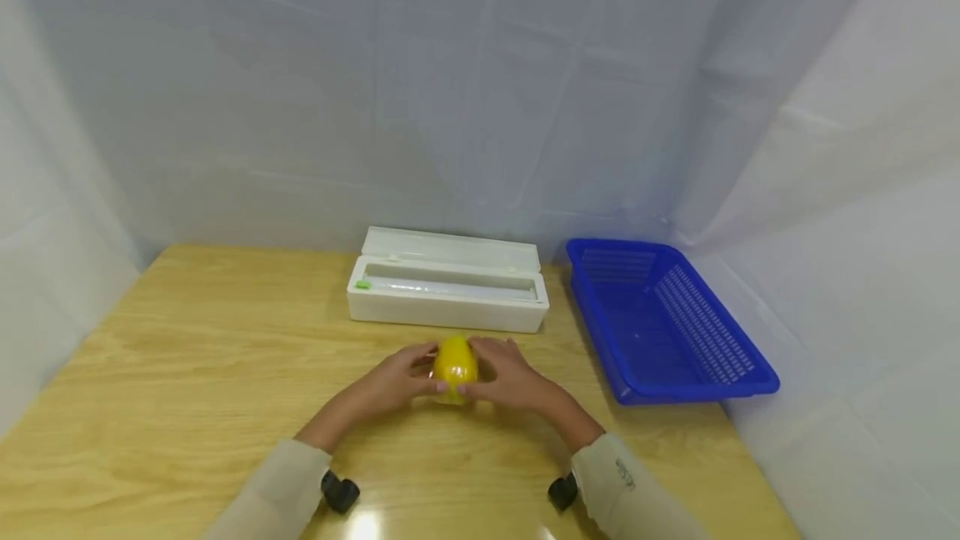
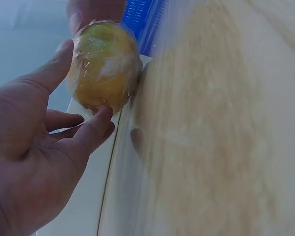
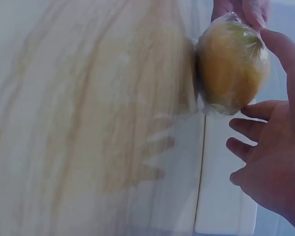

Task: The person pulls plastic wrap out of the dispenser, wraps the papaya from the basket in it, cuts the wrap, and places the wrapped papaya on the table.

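Between both hands, low over the wooden table, is a yellow mango wrapped in clear cling film. My left hand holds its left side, thumb at the near end and fingers curved around the far side. From the right, my right hand grips it in the same way. The left wrist view shows the mango with a greenish patch and crinkled, shiny film, a fingertip at its lower end. In the right wrist view, loose film bunches at the end of the mango, while several fingers of that hand spread away from it.
Just behind the hands stands a white cling film dispenser, lid raised, with a film roll and a green slider inside. A blue plastic basket is at the right edge of the table. White sheeting surrounds the table.
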